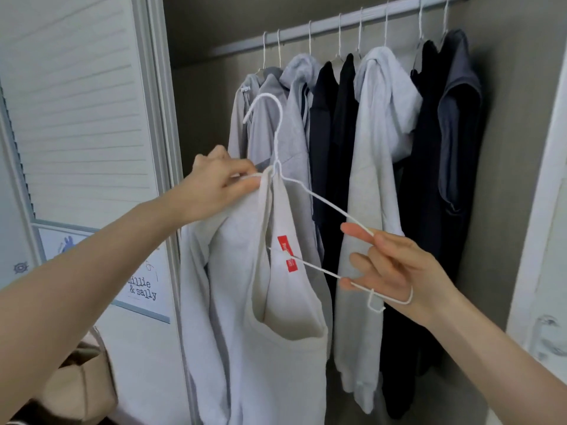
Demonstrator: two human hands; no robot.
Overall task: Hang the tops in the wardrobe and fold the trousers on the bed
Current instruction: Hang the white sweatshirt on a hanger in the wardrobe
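Note:
A pale grey top [254,302] with a red neck label hangs partly on a white wire hanger [310,194] in front of the open wardrobe. My left hand [221,179] pinches the top's collar edge at the hanger's neck. My right hand [395,268] grips the hanger's bare right end, fingers curled round the wire. The hanger's left arm is inside the neck opening; its right arm is uncovered. The hook points up and left, below the rail [337,23].
Several grey, white and dark tops [368,148] hang on white hangers along the rail. A louvred wardrobe door [79,102] stands at the left with a poster below it. A beige bag [82,378] sits low left. A white door edge [546,210] borders the right.

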